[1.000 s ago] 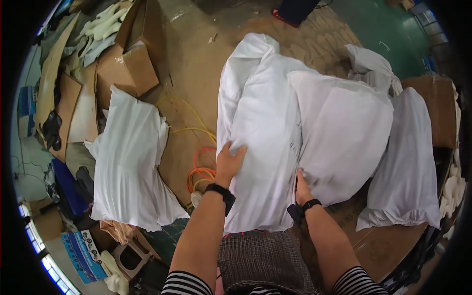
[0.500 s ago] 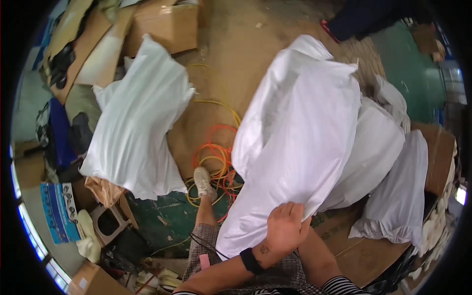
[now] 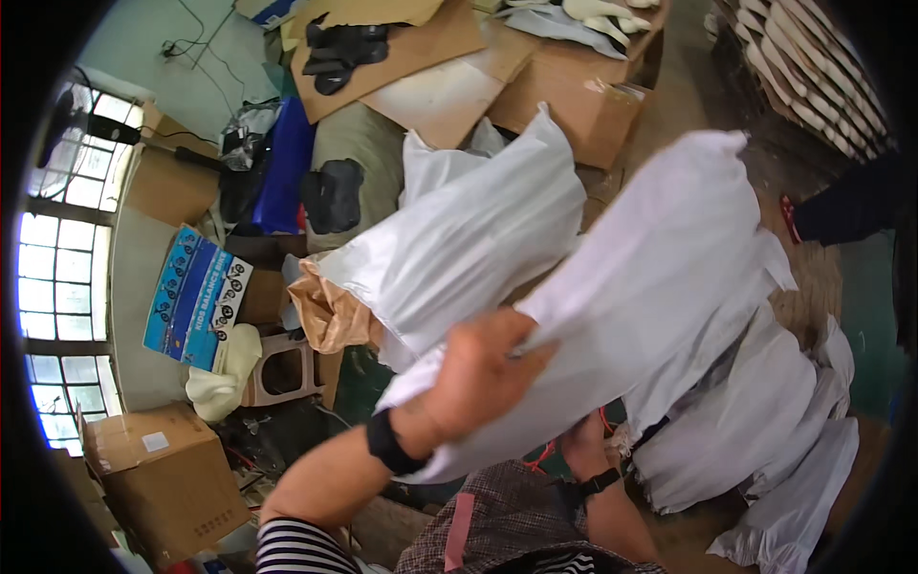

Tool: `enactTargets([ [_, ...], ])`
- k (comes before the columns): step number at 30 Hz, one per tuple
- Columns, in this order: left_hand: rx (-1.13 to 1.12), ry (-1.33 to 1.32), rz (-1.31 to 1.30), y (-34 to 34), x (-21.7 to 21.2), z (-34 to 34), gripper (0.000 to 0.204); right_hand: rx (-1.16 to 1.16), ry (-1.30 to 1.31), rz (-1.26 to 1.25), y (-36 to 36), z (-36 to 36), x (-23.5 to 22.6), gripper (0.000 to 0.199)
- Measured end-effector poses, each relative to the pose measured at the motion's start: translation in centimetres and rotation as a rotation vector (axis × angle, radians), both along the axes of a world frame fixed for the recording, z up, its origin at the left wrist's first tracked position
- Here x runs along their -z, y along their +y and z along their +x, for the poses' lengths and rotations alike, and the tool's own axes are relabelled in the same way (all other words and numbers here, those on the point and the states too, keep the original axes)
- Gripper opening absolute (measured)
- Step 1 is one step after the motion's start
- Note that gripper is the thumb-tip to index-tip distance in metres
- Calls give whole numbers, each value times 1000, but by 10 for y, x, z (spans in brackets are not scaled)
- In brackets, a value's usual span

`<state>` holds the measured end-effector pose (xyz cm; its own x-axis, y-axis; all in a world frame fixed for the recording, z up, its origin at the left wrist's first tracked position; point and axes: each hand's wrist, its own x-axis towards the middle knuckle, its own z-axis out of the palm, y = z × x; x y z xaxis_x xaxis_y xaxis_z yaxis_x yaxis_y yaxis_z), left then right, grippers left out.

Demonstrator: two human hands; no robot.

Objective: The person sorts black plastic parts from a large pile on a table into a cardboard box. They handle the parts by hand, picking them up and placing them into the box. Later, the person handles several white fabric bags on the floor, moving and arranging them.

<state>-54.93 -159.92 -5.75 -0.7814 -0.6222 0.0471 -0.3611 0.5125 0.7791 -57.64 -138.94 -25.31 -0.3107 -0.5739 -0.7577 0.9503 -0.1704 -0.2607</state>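
Note:
A large, full white woven sack [image 3: 650, 258] slants across in front of me, its upper end away to the right. My left hand [image 3: 488, 368] is closed in a fist on the fabric of its near part. Lower down, my right hand [image 3: 583, 448] grips the sack's underside, with its fingers partly hidden by the sack. Just beyond my left hand lies another white sack [image 3: 459, 239], close to the held one. A crumpled brown bag [image 3: 330, 306] sits at its near end.
More white sacks [image 3: 736, 411] lie on the right. Cardboard boxes [image 3: 163, 469] stand at the lower left and far side, near a blue printed box [image 3: 196, 297] and a plastic frame [image 3: 287, 368]. A person's dark-clothed leg [image 3: 851, 206] is at the right, below racks of pale pieces [image 3: 813, 77].
My view has turned left. The held sack has swung leftward, lifted and tilted toward the other white sack. My right hand, hidden before, now shows beneath it.

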Motion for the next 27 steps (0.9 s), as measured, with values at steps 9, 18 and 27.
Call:
enactTargets([
  [9,-237,-618,-284,-204,80,114,82,-355,520,43,-215,0,-8,38],
  [18,-462,-896,-105,-270,250,159,60,-824,781,-123,-242,-53,59,35],
  [27,-522,-411,309,-230,183,150,52,-840,1245,460,312,-53,226,18],
])
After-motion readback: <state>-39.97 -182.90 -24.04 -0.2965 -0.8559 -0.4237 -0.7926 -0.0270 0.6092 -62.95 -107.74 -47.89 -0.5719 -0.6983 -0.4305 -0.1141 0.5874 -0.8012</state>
